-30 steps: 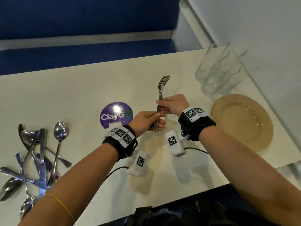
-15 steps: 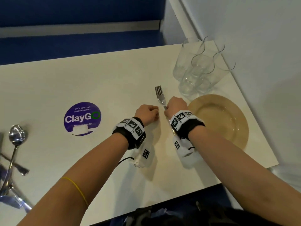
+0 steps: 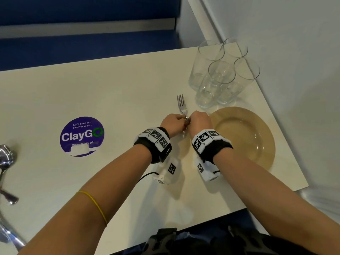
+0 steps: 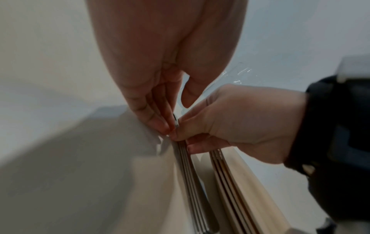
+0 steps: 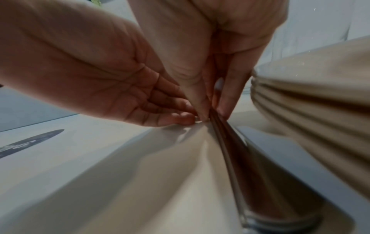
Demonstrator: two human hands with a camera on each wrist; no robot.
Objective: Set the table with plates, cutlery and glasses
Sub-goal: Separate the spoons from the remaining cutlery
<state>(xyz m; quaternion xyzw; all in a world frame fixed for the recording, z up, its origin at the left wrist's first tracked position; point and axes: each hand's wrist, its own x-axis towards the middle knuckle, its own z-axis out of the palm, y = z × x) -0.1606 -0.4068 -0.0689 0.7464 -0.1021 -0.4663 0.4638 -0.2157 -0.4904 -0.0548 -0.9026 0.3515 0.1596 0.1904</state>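
Observation:
A bundle of metal forks (image 3: 181, 104) lies on the white table (image 3: 110, 92), tines pointing away, just left of the tan plates (image 3: 244, 137). My left hand (image 3: 174, 122) and right hand (image 3: 199, 120) meet at the forks' necks and both pinch the bundle. In the left wrist view, my left hand (image 4: 166, 125) and the right one grip the stacked fork handles (image 4: 190, 182) beside the layered plate rims (image 4: 236, 182). The right wrist view has my right hand (image 5: 212, 114) on the forks (image 5: 230, 150), with the plate stack (image 5: 310, 102) to the right.
Several clear glasses (image 3: 220, 74) stand clustered behind the plates, near the wall at the table's far right corner. A round purple sticker (image 3: 82, 136) is on the table to the left. Spoons (image 3: 5, 162) lie at the left edge.
The forks were held up in the air above the table; both hands have brought them down and to the right, onto the table beside the plates.

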